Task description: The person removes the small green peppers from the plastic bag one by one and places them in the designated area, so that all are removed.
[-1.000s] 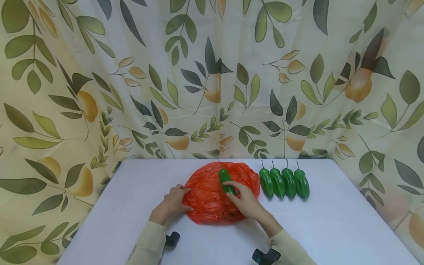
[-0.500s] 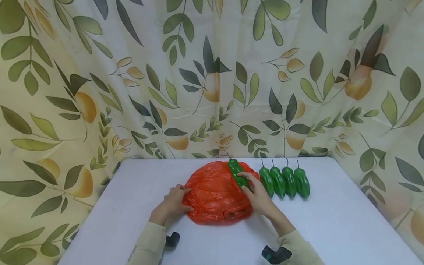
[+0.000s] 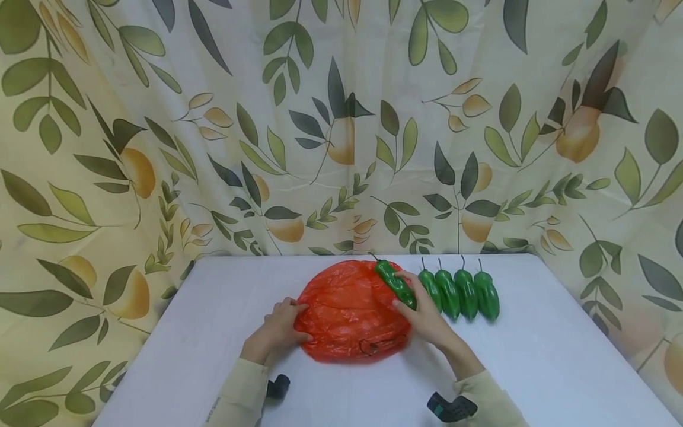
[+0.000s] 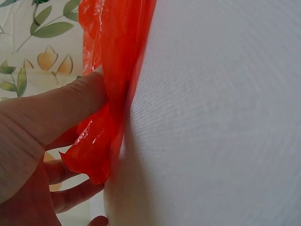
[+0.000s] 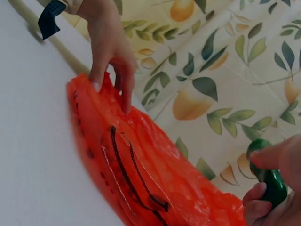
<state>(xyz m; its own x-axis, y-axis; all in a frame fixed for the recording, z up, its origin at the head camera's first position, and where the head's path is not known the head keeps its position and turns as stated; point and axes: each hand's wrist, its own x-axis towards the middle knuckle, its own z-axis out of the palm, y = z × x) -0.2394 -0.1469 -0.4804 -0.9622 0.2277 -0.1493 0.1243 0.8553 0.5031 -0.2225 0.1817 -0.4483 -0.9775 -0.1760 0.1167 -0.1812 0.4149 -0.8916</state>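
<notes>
My left hand [image 3: 280, 323] grips the left edge of a puffed-up red plastic bag [image 3: 341, 308] in the head view. The left wrist view shows the thumb on one side of the thin film and fingers on the other. A green pepper [image 3: 393, 283] with a thin stem is held in my right hand [image 3: 427, 314], between thumb and fingers. It tilts with its stem end up and to the left, overlapping the bag's right side in the head view. In the right wrist view, the right hand's fingers wrap the pepper [image 5: 273, 188] partly.
Several green peppers [image 3: 468, 295] lie in a row on the white table [image 3: 512, 362], right of the bag, stems toward the back. A dark drawstring [image 3: 373, 346] shows at the bag's front. Behind the table hangs a leaf-and-fruit patterned curtain [image 3: 341, 196].
My right hand has brought the pepper from over the middle of the bag rightward toward the row, and more of the pepper now shows. My left hand has stayed at the bag's edge.
</notes>
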